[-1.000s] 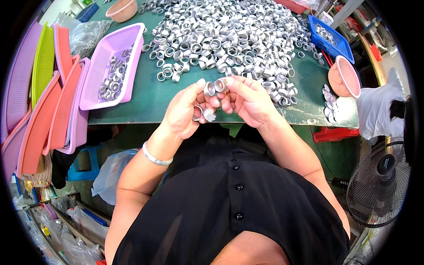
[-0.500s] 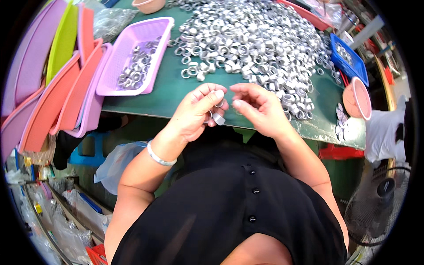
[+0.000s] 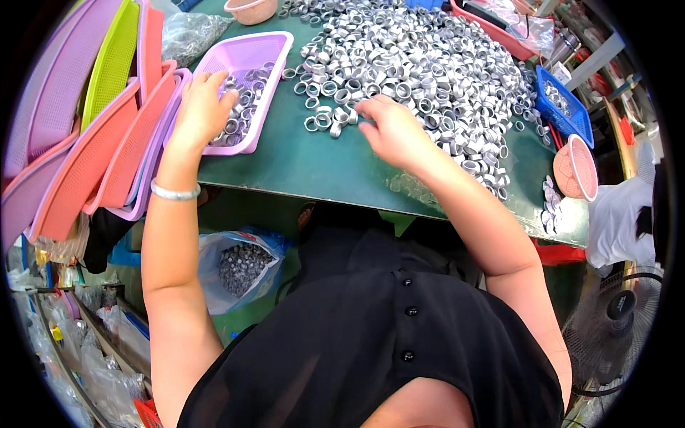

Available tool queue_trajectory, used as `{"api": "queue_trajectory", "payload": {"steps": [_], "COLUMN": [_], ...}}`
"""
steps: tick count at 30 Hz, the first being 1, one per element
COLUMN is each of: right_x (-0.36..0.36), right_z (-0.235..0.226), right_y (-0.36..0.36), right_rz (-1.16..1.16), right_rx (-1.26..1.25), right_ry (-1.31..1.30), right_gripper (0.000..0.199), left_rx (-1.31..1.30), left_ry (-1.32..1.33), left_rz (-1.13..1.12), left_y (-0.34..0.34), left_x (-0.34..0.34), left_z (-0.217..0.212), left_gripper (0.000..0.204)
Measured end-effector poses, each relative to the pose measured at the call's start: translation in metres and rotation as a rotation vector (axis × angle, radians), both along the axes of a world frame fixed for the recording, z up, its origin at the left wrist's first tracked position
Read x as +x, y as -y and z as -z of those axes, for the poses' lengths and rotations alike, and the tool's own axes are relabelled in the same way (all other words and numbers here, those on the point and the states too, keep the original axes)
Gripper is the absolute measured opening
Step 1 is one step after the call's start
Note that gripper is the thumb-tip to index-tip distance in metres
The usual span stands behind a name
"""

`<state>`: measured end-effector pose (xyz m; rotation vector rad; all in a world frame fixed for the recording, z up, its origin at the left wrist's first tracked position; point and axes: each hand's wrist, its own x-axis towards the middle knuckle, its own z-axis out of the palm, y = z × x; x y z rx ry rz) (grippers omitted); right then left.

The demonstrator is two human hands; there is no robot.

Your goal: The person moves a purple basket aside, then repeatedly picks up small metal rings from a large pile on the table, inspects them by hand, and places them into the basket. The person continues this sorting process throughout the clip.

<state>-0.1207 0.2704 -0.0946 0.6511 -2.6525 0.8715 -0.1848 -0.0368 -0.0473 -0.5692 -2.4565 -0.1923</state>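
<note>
Left hand (image 3: 202,107) spread wide over the lilac plastic basket (image 3: 269,50) – only thinly filled. Right hand (image 3: 391,128) probably pinching from the huge silver metal ring pile (image 3: 421,64) – loads left.

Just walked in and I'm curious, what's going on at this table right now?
A person at a green table is working through a big heap of small silver metal rings. The left hand is over a shallow purple tray that already has some rings in it, while the right hand reaches into the near edge of the heap. Whether either hand holds a ring can't be seen. Stacked coloured trays lean at the left.
</note>
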Motion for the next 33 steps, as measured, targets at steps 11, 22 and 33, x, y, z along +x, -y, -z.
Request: {"api": "queue_trajectory", "payload": {"steps": [11, 22, 33], "right_x": [-0.006, 0.01, 0.051], "right_z": [0.0, -0.006, 0.007], "right_y": [0.016, -0.008, -0.015], "right_rz": [0.065, -0.033, -0.198], "right_rx": [0.376, -0.131, -0.914], "right_ry": [-0.061, 0.252, 0.424], "right_gripper": [0.011, 0.011, 0.01], "left_rx": [0.14, 0.838, 1.376], "left_ry": [0.538, 0.838, 0.788], "left_rz": [0.025, 0.287, 0.693], "left_y": [-0.137, -0.127, -0.144], "left_x": [0.069, 0.067, 0.103], "left_z": [0.034, 0.067, 0.066], "left_gripper": [0.02, 0.009, 0.014]}}
